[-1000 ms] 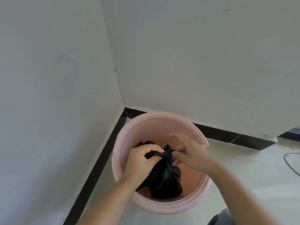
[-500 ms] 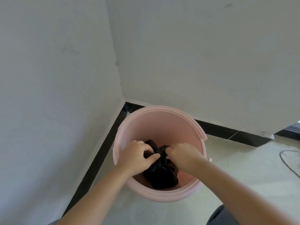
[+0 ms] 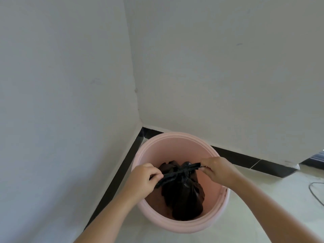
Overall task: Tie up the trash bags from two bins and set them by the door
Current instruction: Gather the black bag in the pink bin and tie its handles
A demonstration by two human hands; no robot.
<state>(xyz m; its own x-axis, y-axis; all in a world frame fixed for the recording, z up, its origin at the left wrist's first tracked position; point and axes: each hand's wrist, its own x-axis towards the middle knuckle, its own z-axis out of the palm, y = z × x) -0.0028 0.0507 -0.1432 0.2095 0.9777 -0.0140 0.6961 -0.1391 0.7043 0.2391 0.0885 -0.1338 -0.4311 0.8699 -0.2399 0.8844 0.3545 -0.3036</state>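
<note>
Black bag [image 3: 182, 195]: inside pink bin [image 3: 177, 142], floor corner by two walls. Left hand [image 3: 143, 179] pinches one twisted bag end; right hand [image 3: 217, 169] grips the other; ends stretched apart, crossing at a knot.

Your left hand [image 3: 142, 179] and right hand [image 3: 218, 171] sit over the bin [image 3: 177, 139], with the trash bag [image 3: 182, 195] between and below them, inside the bin. Each hand grips one end of the bag's top, stretched between them. Beyond your hands the bin stands in the wall corner [image 3: 140, 118]. A cable [image 3: 315, 192] lies on the floor [image 3: 263, 186] well right of your right hand.
</note>
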